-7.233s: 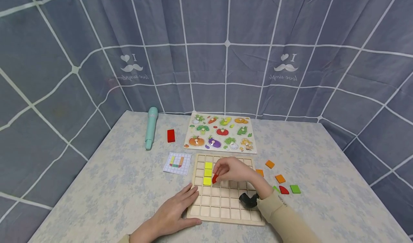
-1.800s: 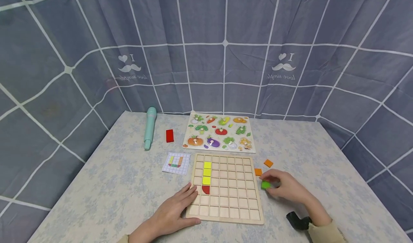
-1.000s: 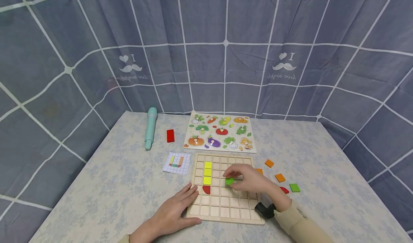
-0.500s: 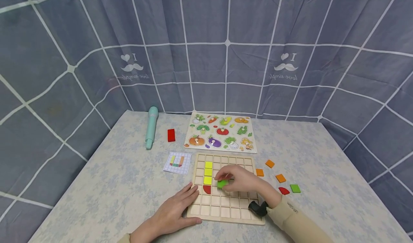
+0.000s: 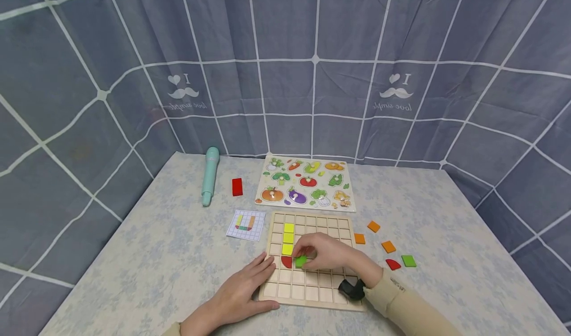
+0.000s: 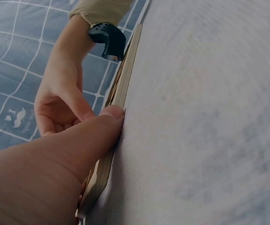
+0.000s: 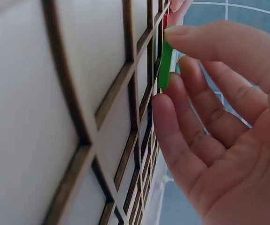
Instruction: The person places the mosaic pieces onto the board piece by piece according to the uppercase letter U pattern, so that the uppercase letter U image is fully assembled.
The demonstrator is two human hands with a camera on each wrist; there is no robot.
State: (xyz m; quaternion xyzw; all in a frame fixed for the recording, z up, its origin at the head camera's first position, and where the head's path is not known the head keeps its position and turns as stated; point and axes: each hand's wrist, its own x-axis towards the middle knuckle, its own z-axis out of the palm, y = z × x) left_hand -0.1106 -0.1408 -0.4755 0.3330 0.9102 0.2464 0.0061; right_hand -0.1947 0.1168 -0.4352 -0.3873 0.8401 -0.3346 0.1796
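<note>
Right hand (image 5: 322, 252) is pinching a green tile (image 5: 301, 261) between its thumb and fingers, above the left part of a wooden board (image 5: 311, 293). This tile is at the square just right of a red piece (image 5: 287, 262) with one rounded corner; whether it lies fully in the square, I cannot tell. On the far side of the red piece, three yellow tiles (image 5: 288, 238) sit in one column of the board.

Left hand (image 5: 243, 294) rests with its fingers extended; the fingertips touch the left edge of the board, and the thumb is at the near edge.

To the right of the board, three orange tiles (image 5: 388, 247) lie on the worktop (image 5: 147, 276), one of them just beside the edge. Somewhat nearer are a second red piece (image 5: 393, 264) and another green tile (image 5: 408, 260), side by side.

To the left of the board lies a card (image 5: 246, 225) with a coloured U shape printed on a grid. Farther away are a red block (image 5: 237, 187), a turquoise microphone (image 5: 209, 177) and a vegetable puzzle (image 5: 323, 185). A blue-grey curtain (image 5: 285, 88) with white lines hangs behind the worktop.
</note>
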